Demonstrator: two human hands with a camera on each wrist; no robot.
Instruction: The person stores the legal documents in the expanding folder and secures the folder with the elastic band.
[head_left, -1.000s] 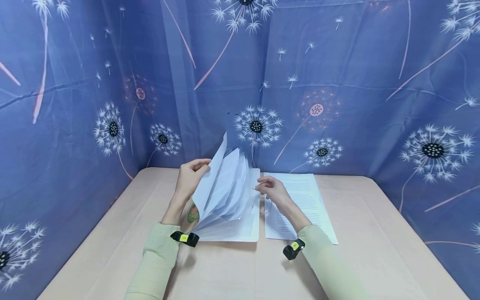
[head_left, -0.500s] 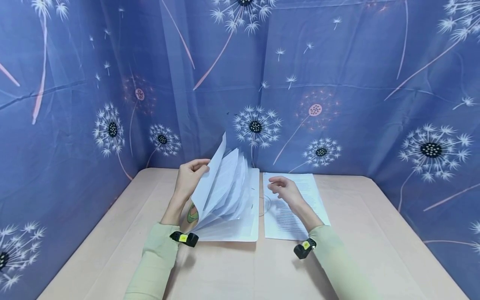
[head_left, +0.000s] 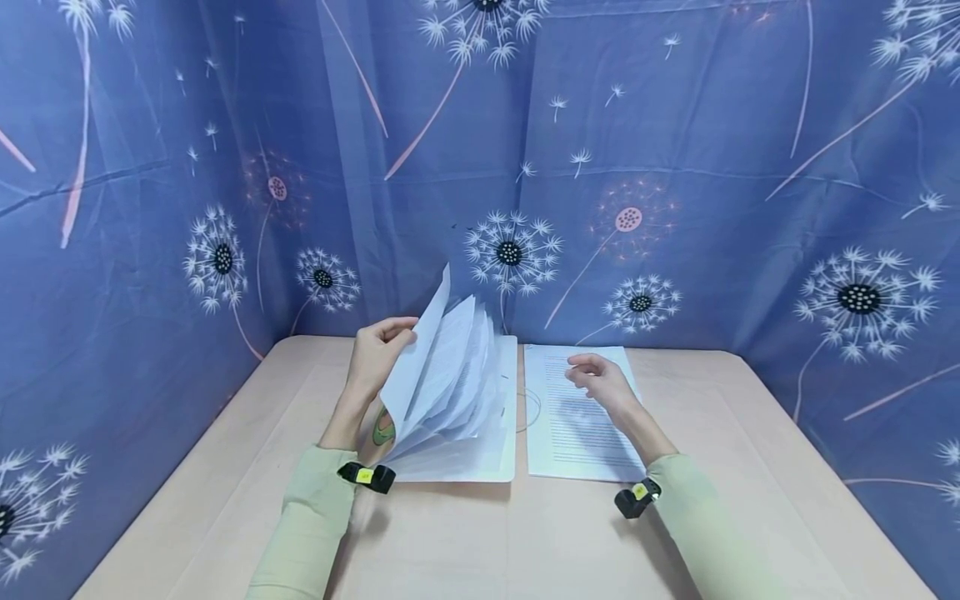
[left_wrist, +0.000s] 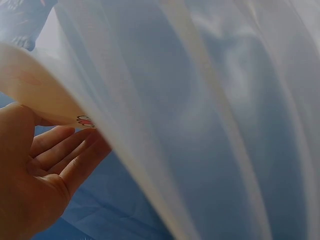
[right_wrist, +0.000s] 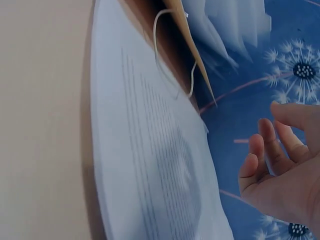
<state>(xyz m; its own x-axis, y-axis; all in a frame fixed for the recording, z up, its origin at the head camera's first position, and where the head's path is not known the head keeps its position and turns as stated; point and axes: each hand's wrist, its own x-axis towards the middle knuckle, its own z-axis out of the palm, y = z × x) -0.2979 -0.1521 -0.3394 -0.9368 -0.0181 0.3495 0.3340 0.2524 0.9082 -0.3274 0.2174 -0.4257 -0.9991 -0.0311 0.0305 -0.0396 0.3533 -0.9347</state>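
Observation:
A folder (head_left: 506, 454) stands half spread on the left of the table, its white inner pages (head_left: 457, 367) fanned upright. My left hand (head_left: 373, 358) holds the raised cover by its edge from the left. In the left wrist view the cover (left_wrist: 37, 85) shows a tan outside with a small printed picture; it partly hides the thumb, and the fingertips meet its edge. A thin cord loop (head_left: 534, 408) sticks out at the folder's right side. My right hand (head_left: 603, 385) hovers above a stack of printed sheets (head_left: 558, 454), fingers loosely bent, holding nothing.
The beige table (head_left: 712, 500) reaches the blue dandelion-patterned curtain (head_left: 720, 233) behind and at both sides. The printed sheets lie just right of the folder, with a narrow gap between them. A green picture (head_left: 382, 429) shows on the cover's outside near its lower corner.
My right hand has drawn away from the folder's right edge, moving right over the printed sheets. The cord loop now lies in plainer view. My left hand and the raised cover stay put.

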